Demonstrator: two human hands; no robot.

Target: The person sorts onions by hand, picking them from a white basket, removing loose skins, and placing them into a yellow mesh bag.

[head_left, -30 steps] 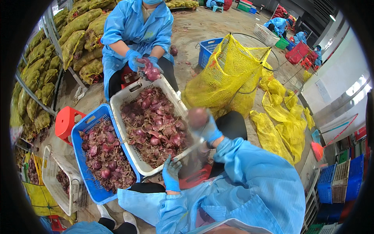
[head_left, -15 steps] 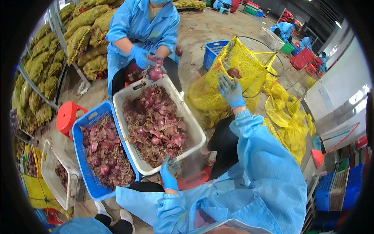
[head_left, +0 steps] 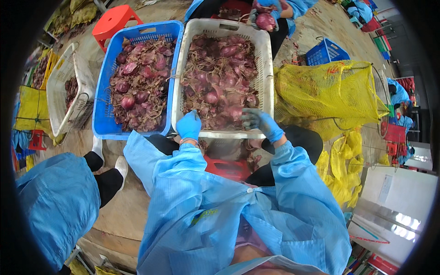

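Observation:
Dry red onions (head_left: 211,97) with loose skins and roots fill the white plastic crate (head_left: 269,68) in front of me. My left hand (head_left: 189,125), in a blue glove, is over its near rim, curled closed; what is inside it, if anything, is hidden. Over the near right corner is my right hand (head_left: 263,123), also gloved, its soiled fingers stretched toward the onions and apart. A blurred onion (head_left: 235,112) lies just beyond those fingertips. Across the crate, a co-worker's gloved hands (head_left: 271,10) hold a red onion (head_left: 265,21).
A blue crate (head_left: 98,110) of onions stands against the white one. A yellow mesh bag (head_left: 321,91) is at right, with a blue basket (head_left: 327,51) behind. Further left are a red stool (head_left: 114,20), another white crate (head_left: 57,101) and a person in a blue gown (head_left: 59,201).
My view has turned toward the crates. My right hand has come from the yellow bag's mouth to the white crate. My left hand has curled closed at the rim.

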